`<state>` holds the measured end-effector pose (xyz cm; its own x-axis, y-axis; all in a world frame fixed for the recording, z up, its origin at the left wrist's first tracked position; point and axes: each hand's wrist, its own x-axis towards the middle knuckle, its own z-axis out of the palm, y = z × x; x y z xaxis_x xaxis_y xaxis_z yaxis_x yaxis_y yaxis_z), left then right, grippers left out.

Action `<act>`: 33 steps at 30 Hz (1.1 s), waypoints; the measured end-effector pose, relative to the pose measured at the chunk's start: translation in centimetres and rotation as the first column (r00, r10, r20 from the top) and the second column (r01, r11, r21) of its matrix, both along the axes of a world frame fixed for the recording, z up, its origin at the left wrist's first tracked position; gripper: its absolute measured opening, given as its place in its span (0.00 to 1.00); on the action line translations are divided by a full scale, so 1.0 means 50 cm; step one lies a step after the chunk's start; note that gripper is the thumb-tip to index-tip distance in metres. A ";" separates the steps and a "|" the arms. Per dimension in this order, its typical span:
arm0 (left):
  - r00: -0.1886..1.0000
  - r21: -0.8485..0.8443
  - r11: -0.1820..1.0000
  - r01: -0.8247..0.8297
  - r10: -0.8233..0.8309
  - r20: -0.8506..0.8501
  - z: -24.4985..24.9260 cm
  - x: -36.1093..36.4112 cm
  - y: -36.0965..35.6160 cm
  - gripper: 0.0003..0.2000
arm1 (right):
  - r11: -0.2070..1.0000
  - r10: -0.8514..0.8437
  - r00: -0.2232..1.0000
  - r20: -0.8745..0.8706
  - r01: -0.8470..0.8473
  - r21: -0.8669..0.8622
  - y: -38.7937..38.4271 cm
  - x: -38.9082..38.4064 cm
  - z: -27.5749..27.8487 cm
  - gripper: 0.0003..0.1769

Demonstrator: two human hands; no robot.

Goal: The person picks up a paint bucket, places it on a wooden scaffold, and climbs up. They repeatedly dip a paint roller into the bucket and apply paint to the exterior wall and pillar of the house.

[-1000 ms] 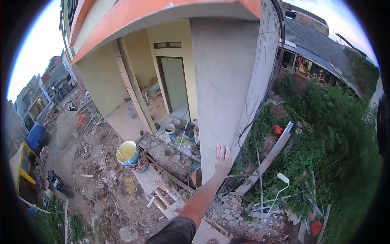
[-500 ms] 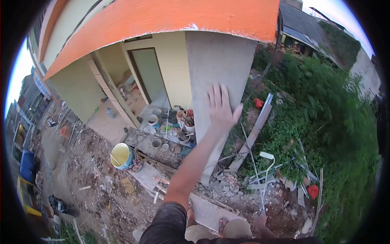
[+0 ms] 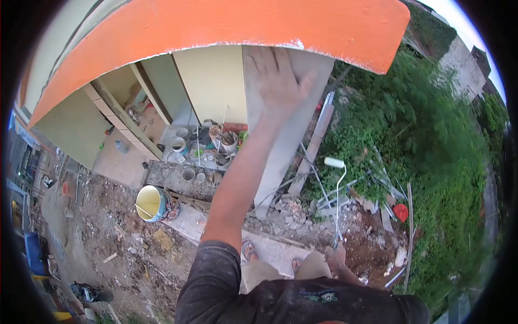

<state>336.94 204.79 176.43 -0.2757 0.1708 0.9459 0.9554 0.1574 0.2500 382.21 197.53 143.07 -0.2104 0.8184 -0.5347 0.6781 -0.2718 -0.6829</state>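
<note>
My left hand (image 3: 278,81) is raised with its fingers spread over the upper part of a grey wall panel (image 3: 291,124), close under the orange edge (image 3: 243,24). It looks flat against the grey surface and holds nothing. Low on the right, my right hand (image 3: 337,256) is closed round the handle of a paint roller (image 3: 334,162). The roller points up, its pale head in front of the green plants. A bucket (image 3: 150,203) of pale yellow paint with a stick in it stands to the left of my left arm.
My feet are on a narrow plank (image 3: 275,249). Rubble and broken pieces (image 3: 291,216) lie below the grey wall. Several tubs (image 3: 179,143) stand near the doorway. Dense plants (image 3: 399,124) grow on the right, and a motorbike (image 3: 83,292) is at the lower left.
My left hand has moved up the grey wall to just below the orange edge. The view has tilted downward, showing more of my shirt and feet. The roller stays in my right hand.
</note>
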 end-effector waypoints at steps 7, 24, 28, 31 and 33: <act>0.944 -0.276 0.960 0.054 -0.139 -0.300 -0.150 0.035 0.014 0.40 | 0.996 -0.086 0.994 -0.072 0.087 0.014 -0.020 -0.034 0.086 0.11; 0.287 -0.582 0.617 0.530 0.515 0.807 -0.764 0.242 -0.198 0.32 | 0.980 -0.195 0.980 0.028 0.194 0.040 -0.071 0.032 0.086 0.10; 0.767 -0.169 0.979 0.115 0.020 0.641 -0.457 0.176 -0.150 0.36 | 0.970 -0.243 0.970 -0.028 0.243 -0.013 -0.067 0.017 0.071 0.10; 0.958 0.072 0.997 0.005 -0.025 0.286 -0.185 0.082 -0.098 0.42 | 0.967 -0.253 0.964 -0.084 0.252 -0.026 -0.074 0.012 0.061 0.10; 0.971 0.143 0.987 -0.067 0.032 0.238 -0.051 0.036 -0.049 0.43 | 0.982 -0.173 0.985 0.005 0.173 0.077 -0.061 0.022 0.032 0.09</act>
<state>338.73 202.34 173.89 -0.4970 0.0138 0.8676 0.8592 0.1474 0.4899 383.31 194.46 144.69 -0.0563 0.8804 -0.4708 0.6331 -0.3331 -0.6987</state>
